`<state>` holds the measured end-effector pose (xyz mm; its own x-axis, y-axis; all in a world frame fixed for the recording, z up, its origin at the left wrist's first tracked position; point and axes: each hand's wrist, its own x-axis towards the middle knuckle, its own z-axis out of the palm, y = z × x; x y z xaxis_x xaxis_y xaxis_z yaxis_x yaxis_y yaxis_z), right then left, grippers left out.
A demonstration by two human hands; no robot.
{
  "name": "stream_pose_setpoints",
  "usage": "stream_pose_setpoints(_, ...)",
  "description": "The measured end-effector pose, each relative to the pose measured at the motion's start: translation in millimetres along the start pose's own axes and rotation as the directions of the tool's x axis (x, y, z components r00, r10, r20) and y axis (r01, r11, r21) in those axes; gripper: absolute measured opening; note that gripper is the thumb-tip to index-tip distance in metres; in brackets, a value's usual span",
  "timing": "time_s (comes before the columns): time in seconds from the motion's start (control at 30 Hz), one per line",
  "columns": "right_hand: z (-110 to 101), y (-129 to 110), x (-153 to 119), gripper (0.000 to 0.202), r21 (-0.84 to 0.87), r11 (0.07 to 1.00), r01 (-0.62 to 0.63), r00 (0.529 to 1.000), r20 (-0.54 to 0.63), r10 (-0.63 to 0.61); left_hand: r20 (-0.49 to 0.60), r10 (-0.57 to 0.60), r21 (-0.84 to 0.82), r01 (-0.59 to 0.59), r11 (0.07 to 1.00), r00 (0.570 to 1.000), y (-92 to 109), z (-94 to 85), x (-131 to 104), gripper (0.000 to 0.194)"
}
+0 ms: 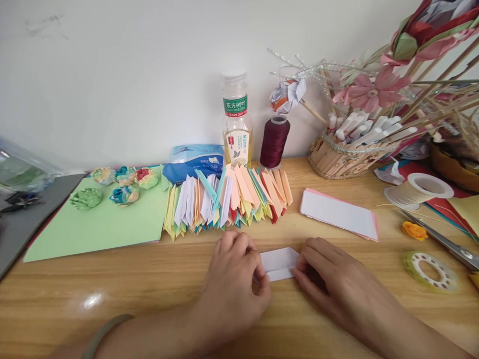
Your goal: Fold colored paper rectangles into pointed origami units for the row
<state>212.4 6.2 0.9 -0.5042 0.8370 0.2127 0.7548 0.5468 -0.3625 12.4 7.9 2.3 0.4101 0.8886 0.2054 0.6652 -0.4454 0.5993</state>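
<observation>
Wood-grain bench [168, 286], pale wall behind it. Green sheet [123, 227] lies flat at the left, five small paper flowers [85, 198] on its far part. Long row of folded paper pieces [224, 199], mixed colours, packed together across the middle, just right of the sheet. Woven basket [333, 160] at far right, holding white-capped pens; big paper flowers on sticks around and above it.

Left hand [237, 279]: fingers drawn in narrow, pinching the left end of the white paper strip. Right hand [342, 281]: same, narrow grip at the right end.

Blue packet [190, 162] behind the row, labelled bottle [236, 137] beside it, maroon thread cone [275, 142] next along. Flat stack of paper strips [339, 213], white over pink, right of the row. Scissors [445, 241] near the right edge, cream thread spool [404, 193] behind them.

White paper strip [279, 264], partly folded, sits between the two hands, low over the bench, in front of the row; can't tell if it touches. Tape ring [414, 268] near the scissors, small orange flower [414, 231] just beside the blades.
</observation>
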Motion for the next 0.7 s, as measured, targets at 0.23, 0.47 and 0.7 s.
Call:
stream_pose_setpoints(0.23,1,-1,0,0.016,-0.024,1.0,0.01,1.0,-0.001,-0.01,0.054,-0.027,-0.043,0.029,0.999,0.998,1,-3.8,2,0.014)
stream_pose_setpoints(0.47,1,2,-3,0.017,-0.024,1.0,-0.013,1.0,0.004,0.013,0.096,-0.02,-0.03,0.022,0.999,0.995,1,-5.1,1,0.014)
stream_pose_setpoints(0.7,-4,10,-2,0.01,0.165,0.979,-0.122,0.987,0.126,0.102,0.13,-0.034,-0.017,0.036,0.999,0.991,1,-6.8,-1,0.014)
